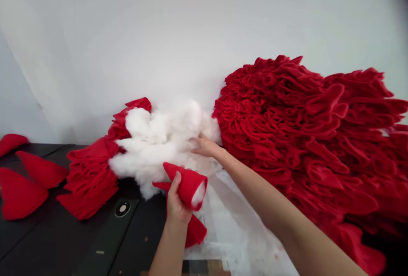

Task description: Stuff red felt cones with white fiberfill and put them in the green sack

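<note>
My left hand (179, 203) is wrapped round a red felt cone (188, 184). The cone's open end faces right and shows white stuffing (198, 195) inside. Another red felt piece (195, 230) hangs or lies beneath the hand, its upper part partly hidden. Against a heap of fluffy white filling (162, 133), my right hand (204, 145) reaches in from the right, its fingers apart and touching the fluff. Whether any tuft is between those fingertips is not visible, but no grip shows.
A tall pile of red felt pieces (287, 119) fills the right side. A smaller red stack (91, 174) stands left of the filling. Red cones (24, 193) lie at the far left on the black table (38, 242). Clear plastic sheeting (236, 225) lies between my arms.
</note>
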